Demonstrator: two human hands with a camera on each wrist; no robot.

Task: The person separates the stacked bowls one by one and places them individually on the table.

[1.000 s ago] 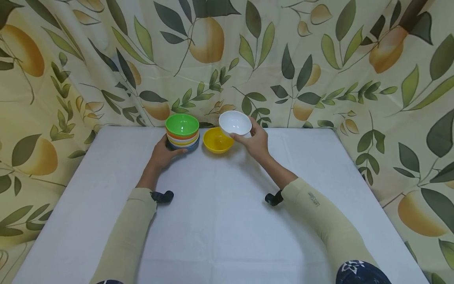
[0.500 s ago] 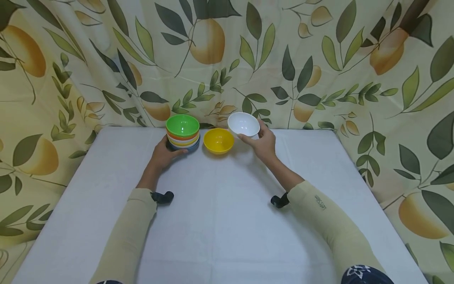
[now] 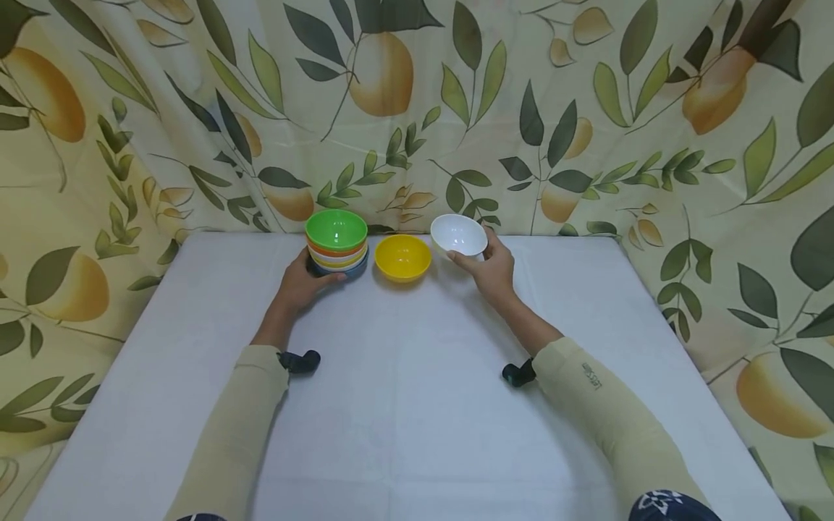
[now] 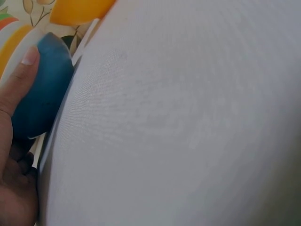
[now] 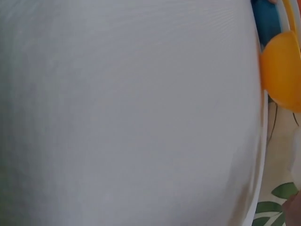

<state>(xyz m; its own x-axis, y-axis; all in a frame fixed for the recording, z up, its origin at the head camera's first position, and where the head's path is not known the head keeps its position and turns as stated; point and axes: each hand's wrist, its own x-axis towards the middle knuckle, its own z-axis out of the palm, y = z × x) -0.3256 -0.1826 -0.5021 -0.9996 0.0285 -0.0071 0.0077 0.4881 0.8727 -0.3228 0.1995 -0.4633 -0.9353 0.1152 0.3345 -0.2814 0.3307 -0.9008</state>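
At the back of the table, my left hand (image 3: 298,284) grips the bottom of a stack of nested bowls. A green bowl (image 3: 336,230) tops the stack, with orange, white and yellow rims below it. My left thumb lies against the blue bowl (image 4: 49,89) at the bottom, in the left wrist view. Just right of the stack, a yellow bowl (image 3: 402,258) stands upright by itself. Beyond it, my right hand (image 3: 494,273) holds a white bowl (image 3: 458,234) by its right side, thumb in front. Whether that bowl touches the table I cannot tell.
A white cloth covers the table (image 3: 391,405). Its far edge runs close behind the bowls, against a hanging curtain (image 3: 384,72) printed with fruit and leaves. A dark wrist camera (image 3: 519,373) sits on the right sleeve, another on the left.
My right hand has carried the white bowl rightward from over the yellow bowl's edge, then slightly down. The yellow bowl now shows fully. My left hand and the stack stay put.
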